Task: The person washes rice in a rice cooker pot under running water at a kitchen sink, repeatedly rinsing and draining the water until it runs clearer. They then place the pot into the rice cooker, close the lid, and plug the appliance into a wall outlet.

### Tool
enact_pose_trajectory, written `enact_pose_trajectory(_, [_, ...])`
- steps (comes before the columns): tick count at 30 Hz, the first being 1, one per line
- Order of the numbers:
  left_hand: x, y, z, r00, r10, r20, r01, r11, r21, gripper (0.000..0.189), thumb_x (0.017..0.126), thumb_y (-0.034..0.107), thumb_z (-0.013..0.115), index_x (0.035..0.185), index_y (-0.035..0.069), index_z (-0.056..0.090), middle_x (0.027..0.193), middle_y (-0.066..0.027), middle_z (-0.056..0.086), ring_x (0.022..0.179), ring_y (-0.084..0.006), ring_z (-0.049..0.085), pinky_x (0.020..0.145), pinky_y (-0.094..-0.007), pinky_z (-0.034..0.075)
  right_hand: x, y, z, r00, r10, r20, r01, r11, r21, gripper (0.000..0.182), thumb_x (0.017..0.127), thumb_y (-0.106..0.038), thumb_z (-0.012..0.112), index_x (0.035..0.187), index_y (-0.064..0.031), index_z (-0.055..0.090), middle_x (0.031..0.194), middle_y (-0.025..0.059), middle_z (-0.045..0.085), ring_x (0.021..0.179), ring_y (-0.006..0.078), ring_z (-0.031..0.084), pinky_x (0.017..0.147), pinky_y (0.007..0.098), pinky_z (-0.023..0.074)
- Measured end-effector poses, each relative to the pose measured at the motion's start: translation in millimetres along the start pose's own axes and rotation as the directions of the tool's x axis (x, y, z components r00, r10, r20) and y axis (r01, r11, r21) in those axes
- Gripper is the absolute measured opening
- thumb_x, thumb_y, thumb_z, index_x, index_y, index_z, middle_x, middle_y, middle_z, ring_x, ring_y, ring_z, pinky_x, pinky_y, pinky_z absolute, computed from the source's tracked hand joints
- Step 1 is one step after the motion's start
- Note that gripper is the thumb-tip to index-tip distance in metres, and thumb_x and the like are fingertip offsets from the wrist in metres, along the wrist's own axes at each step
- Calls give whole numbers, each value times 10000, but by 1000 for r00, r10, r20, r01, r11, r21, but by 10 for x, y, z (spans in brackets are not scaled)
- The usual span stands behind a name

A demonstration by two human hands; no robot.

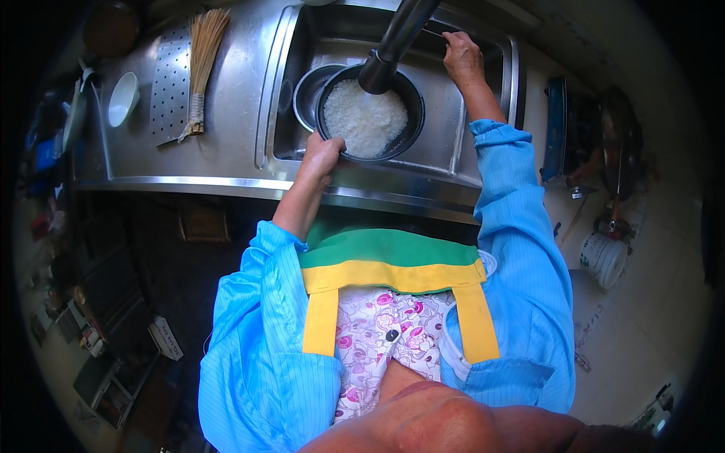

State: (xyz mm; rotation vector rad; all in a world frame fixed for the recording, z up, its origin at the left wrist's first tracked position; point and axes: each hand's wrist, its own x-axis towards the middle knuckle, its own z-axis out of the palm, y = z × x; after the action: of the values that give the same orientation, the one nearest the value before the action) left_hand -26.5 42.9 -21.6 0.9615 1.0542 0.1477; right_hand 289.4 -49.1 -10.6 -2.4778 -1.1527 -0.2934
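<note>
A dark round pot [416,133] holding white rice grains [362,122] is in the steel sink [436,122], under the spout of a dark faucet [378,71]. My left hand [325,153] grips the pot's near left rim with the thumb over the edge. A steel bowl [303,99] stands partly behind the pot on its left. My right hand [464,56] is raised over the sink's far right side, its fingers bent near the faucet; whether it holds something there is not clear. A pale streak below the spout looks like water running onto the rice.
On the steel counter [226,153] left of the sink lie a bundled straw brush [201,68], a perforated metal sheet [170,85] and a white bowl [123,99]. To the right are a gas stove [558,124], a dark wok [620,141] and a white tub [603,259].
</note>
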Motion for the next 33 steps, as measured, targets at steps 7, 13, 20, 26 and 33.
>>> enact_pose_trajectory(7, [37, 29, -9, 999, -20, 40, 18, 998, 58, 329, 721, -52, 501, 1049, -67, 482, 938, -169, 570, 785, -303, 622, 603, -464, 600, 2, -13, -5, 1000, 13, 6, -13, 1000, 3, 279, 837, -37, 557, 1078, -117, 673, 1101, 114, 626, 979, 336, 623, 853, 418, 516])
enact_pose_trajectory(13, [-97, 167, 94, 998, -54, 33, 52, 998, 33, 274, 740, -36, 515, 1006, -95, 483, 940, -191, 560, 797, -320, 620, 640, -468, 601, 3, 7, 3, 999, 29, 16, -29, 1000, 7, 289, 831, -28, 556, 1078, -120, 675, 1103, 114, 628, 985, 337, 620, 859, 419, 513])
enact_pose_trajectory(20, [-92, 143, 95, 996, -62, 62, 63, 998, -2, 309, 742, -44, 515, 1038, -112, 459, 961, -206, 554, 823, -334, 623, 651, -467, 604, 11, -9, 2, 1000, 24, 11, -24, 1000, 10, 288, 828, -26, 552, 1068, -123, 677, 1106, 109, 628, 987, 329, 620, 860, 412, 514])
enact_pose_trajectory(26, [-154, 209, 142, 996, -63, 57, 63, 998, 15, 324, 742, -40, 517, 1049, -118, 453, 963, -208, 554, 816, -333, 624, 644, -460, 605, 0, 25, 1, 1000, 16, -4, -16, 999, 28, 283, 833, -38, 550, 1071, -127, 674, 1105, 105, 628, 988, 329, 620, 860, 413, 514])
enact_pose_trajectory(33, [-126, 176, 135, 997, -62, 40, 62, 998, 22, 324, 745, -44, 510, 1054, -124, 457, 965, -217, 560, 825, -340, 627, 645, -454, 605, -16, 9, -1, 1000, 17, -12, -17, 999, 34, 264, 855, -55, 538, 1068, -129, 674, 1098, 103, 630, 981, 330, 621, 853, 416, 517])
